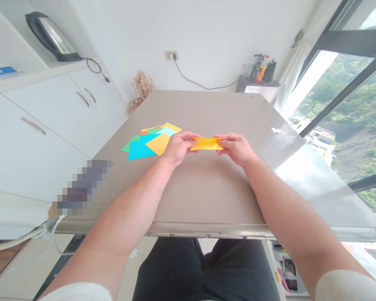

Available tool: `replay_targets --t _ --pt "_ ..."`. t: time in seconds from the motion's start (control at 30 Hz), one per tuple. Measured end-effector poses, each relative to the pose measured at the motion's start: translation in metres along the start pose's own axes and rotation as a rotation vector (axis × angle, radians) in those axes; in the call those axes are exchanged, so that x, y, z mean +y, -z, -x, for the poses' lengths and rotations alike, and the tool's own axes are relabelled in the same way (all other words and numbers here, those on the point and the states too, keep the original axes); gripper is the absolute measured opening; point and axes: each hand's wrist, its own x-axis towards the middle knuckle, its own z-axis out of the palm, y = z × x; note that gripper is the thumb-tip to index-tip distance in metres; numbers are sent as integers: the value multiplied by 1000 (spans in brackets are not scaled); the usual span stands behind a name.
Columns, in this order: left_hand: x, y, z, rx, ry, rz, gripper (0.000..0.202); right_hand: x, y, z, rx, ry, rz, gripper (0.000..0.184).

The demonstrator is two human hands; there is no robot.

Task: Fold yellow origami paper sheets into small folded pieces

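A narrow yellow-orange strip of folded paper (207, 144) is stretched level between my two hands, over the middle of the table. My left hand (179, 147) pinches its left end, thumb on the near face. At the other end my right hand (235, 147) grips it the same way, fingers curled behind. Just left of my left hand lies a loose spread of coloured paper sheets, among them a blue sheet (141, 148), an orange-yellow sheet (156, 143) and a green sheet (128, 144). My left hand covers part of the pale sheet's edge.
The grey-brown table (207, 196) spans the view. A blurred dark object (83, 188) sits at its left front edge. Bottles (263, 71) stand on a small cabinet behind; dried stalks (141, 90) rise at the far left corner. A kettle (53, 37) is on the shelf.
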Motion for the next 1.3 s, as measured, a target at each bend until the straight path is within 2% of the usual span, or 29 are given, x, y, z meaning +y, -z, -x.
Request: replay_targets --t 0.17,0.27,0.4,0.53,0.67,0.73,0.8,0.87,0.93,1.03,1.17,1.3 --pt "3 1 2 -6 -9 64 14 -1 -1 2 7 14 -17 20" --pt "5 1 3 19 -20 60 20 -1 0 2 -22 23 -6 20" --pt "3 1 2 37 -82 -47 25 -2 0 4 -34 6 72 31" --pt "-3 0 3 -32 -169 -205 29 -4 -3 7 -27 13 205 41" --pt "-6 -7 7 -63 -174 -267 45 -4 -6 8 -42 -29 352 33" --pt "-7 -11 8 -25 -171 -210 59 -1 -9 7 -19 -20 348 25" --pt "-8 -16 8 14 -129 -105 63 3 -12 5 37 27 274 22" --pt "-9 -18 8 49 -58 -18 57 7 -16 4 77 55 195 24" --pt "-11 -20 7 95 -18 14 45 10 -19 4 61 31 176 26" --pt "-12 -20 7 147 -54 -22 30 10 -22 5 -8 -15 194 27" --pt "-14 -22 8 119 -98 -136 22 7 -26 6 4 45 132 28" --pt "-15 -25 10 102 -87 -182 23 8 -28 5 56 63 104 21"
